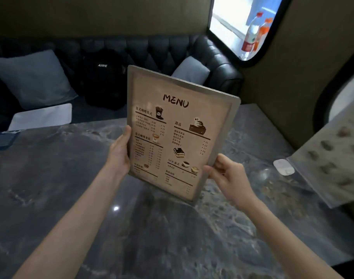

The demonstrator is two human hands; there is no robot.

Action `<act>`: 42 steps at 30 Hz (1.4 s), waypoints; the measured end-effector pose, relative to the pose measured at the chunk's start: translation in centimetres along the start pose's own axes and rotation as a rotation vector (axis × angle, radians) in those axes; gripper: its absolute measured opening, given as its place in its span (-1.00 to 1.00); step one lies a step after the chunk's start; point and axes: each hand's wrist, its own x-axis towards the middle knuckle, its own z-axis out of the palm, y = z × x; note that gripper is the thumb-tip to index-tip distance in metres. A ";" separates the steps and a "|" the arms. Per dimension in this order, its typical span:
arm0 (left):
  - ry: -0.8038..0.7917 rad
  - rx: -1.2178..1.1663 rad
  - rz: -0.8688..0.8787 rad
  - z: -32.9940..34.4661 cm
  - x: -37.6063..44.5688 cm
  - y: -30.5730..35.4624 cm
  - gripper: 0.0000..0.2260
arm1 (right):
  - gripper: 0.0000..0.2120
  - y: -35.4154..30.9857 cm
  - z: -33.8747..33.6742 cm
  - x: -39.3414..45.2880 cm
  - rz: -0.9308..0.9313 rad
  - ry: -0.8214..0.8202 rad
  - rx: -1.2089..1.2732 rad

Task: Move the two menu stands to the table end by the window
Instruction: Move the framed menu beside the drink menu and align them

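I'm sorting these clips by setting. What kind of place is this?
Probably a café booth: both hands hold a menu stand listing coffees and desserts, above a dark marble table, with a tufted black sofa behind it.

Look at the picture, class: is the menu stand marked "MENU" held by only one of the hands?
No: the left hand grips the menu stand at its left edge, and the right hand at its right.

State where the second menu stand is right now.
In the head view, the second menu stand stands at the table's right end, beside a small white object.
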 end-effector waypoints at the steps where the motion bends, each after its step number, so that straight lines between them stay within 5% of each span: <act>1: -0.002 -0.001 -0.003 1.6 0.2 0.0 -0.75 | -0.86 0.2 -1.3 0.2 -0.004 0.005 0.003; 21: -0.388 0.113 -0.001 32.3 8.8 -6.4 -0.57 | -0.91 9.3 -24.9 6.4 0.034 0.259 -0.114; 30: -0.449 0.190 -0.022 40.7 15.4 -11.1 -0.70 | -0.85 15.1 -28.0 9.0 0.125 0.384 -0.127; 42: -0.548 0.291 -0.082 43.8 21.0 -16.9 -0.70 | -0.80 21.3 -27.3 11.1 0.247 0.438 -0.063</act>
